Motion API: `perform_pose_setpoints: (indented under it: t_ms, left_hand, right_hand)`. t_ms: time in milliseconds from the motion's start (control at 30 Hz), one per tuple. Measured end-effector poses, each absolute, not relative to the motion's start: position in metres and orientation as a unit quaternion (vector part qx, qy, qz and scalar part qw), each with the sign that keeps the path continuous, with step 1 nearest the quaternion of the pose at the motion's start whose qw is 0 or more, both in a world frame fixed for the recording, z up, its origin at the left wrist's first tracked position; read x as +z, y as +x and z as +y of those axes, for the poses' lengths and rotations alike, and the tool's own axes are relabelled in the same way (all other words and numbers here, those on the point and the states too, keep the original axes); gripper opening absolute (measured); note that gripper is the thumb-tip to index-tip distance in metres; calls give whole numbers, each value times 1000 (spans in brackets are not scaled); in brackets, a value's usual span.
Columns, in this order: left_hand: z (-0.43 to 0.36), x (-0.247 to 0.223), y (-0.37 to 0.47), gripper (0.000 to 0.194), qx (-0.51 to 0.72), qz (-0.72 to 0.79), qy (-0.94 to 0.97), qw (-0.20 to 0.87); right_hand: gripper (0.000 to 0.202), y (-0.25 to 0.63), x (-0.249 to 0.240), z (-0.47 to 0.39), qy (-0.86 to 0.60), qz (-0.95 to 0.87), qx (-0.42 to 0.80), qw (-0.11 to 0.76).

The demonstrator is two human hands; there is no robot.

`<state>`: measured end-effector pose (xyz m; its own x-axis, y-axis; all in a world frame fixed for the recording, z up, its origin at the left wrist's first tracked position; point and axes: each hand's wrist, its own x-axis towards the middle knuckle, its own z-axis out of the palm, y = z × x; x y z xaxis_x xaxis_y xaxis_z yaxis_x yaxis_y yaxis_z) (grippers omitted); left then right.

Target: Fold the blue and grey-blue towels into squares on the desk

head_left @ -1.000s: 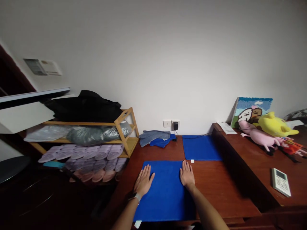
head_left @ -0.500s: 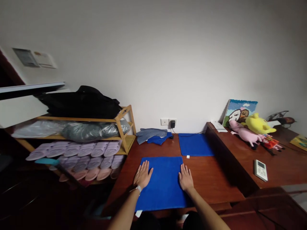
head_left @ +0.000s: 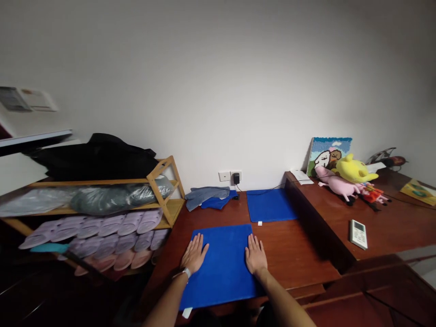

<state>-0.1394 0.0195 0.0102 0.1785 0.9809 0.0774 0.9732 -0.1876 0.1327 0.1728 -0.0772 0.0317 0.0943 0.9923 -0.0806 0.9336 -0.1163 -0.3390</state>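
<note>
A blue cloth (head_left: 223,268) lies spread flat on the brown wooden table (head_left: 286,254), with a white tag at its near left corner. My left hand (head_left: 195,254) rests palm down on the cloth's left edge, fingers extended, a light-coloured watch on the wrist. On the right edge of the cloth lies my right hand (head_left: 255,255), also flat with its fingers stretched out. Neither hand grips anything. A second blue cloth (head_left: 270,205) is laid flat farther back on the right.
Crumpled grey-blue and blue cloths (head_left: 207,197) lie by the wall near a plugged-in black adapter (head_left: 236,178). A shelf (head_left: 175,211) with slippers stands left. On the higher right surface are plush toys (head_left: 352,169) and a white remote (head_left: 358,234).
The camera view has turned slightly, shifting most things left in the picture. Both hands remain flat at the cloth's edges.
</note>
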Motion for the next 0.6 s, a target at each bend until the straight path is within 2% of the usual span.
perform_pose_setpoints:
  t_ms: [167,267,367,467,600]
  left_hand:
    - [0,20,-73,70,122,554,823,11]
    - [-23,15,-8,65,127,463,876,37]
    - [-41,7,27,65,110,447,885,64]
    - [-48,4,8,66,99,467,876,67]
    - [-51,5,-74,71,96,550,828,53]
  right_hand:
    - [64,173,30,-77,-732,-656,147,109]
    - [64,174,30,-78,-726,-662,146,110]
    - [64,174,31,-79,-719,-671,145,107]
    - [64,174,34,-81,-724,-666,141,108]
    - [64,172,36,-83,-732,-657,142,108]
